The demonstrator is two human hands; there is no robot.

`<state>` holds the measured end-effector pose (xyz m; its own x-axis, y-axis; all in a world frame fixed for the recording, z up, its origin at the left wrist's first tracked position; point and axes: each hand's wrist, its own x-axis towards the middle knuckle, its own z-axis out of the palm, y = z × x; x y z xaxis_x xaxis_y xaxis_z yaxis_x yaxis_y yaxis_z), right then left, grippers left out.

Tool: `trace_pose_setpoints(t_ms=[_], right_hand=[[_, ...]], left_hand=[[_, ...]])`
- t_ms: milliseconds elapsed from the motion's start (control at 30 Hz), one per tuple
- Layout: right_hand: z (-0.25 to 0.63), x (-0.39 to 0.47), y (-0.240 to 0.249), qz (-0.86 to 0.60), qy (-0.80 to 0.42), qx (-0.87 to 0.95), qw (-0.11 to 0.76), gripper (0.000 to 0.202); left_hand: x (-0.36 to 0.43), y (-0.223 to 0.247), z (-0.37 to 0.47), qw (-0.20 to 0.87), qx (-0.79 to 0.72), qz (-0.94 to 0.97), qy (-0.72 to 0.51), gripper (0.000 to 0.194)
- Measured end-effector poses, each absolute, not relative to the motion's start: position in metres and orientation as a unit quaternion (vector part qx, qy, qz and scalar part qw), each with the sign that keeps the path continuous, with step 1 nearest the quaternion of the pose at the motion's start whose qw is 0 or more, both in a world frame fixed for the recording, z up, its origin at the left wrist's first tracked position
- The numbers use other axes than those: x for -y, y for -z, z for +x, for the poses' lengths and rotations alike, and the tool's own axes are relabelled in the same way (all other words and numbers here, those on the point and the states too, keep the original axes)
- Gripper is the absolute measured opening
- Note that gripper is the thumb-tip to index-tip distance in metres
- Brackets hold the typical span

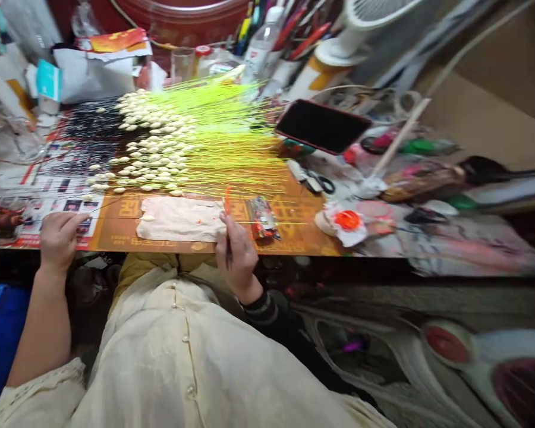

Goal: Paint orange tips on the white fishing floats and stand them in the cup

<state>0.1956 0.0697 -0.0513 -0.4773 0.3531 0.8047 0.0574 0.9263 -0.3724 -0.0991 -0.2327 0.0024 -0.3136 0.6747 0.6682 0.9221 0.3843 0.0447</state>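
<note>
My left hand is at the table's front edge on the left, thumb and finger pinched on the dark end of a thin stem. That stem runs right to a pale oval float over a pinkish cloth. In my right hand is a slim brush with an orange tip, held upright at the cloth's right end. Behind the cloth lie many pale oval floats with yellow-green stems pointing right and dark stems pointing left.
A small shiny packet lies right of my right hand. Further right are scissors, a phone and a dish of orange paint. A bottle and a white fan stand at the back.
</note>
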Motion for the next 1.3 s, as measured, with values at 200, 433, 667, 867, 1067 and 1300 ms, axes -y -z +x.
trace_pose_setpoints(t_ms=[200, 433, 667, 867, 1067, 1300], right_hand=[[0.192, -0.076, 0.052, -0.110, -0.201, 0.827, 0.514, 0.058], [0.196, -0.077, 0.045, -0.124, -0.247, 0.821, 0.499, 0.055], [0.205, -0.086, 0.032, -0.149, -0.262, 0.812, 0.500, 0.051], [0.229, -0.106, 0.023, -0.177, -0.257, 0.807, 0.502, 0.051], [0.278, -0.124, 0.018, -0.228, -0.241, 0.776, 0.537, 0.042], [0.334, -0.168, 0.015, -0.351, -0.266, 0.703, 0.559, 0.029]], left_hand=[[0.200, -0.008, -0.074, 0.277, 0.767, -0.550, 0.180, 0.046], [0.096, -0.021, 0.000, 0.316, 0.665, -0.655, 0.170, 0.054], [0.008, -0.015, 0.052, 0.253, 0.632, -0.702, 0.211, 0.034], [-0.035, -0.008, 0.068, 0.280, 0.600, -0.714, 0.226, 0.028], [-0.051, -0.003, 0.071, 0.242, 0.611, -0.701, 0.276, 0.025], [-0.051, 0.002, 0.065, 0.282, 0.604, -0.696, 0.268, 0.028]])
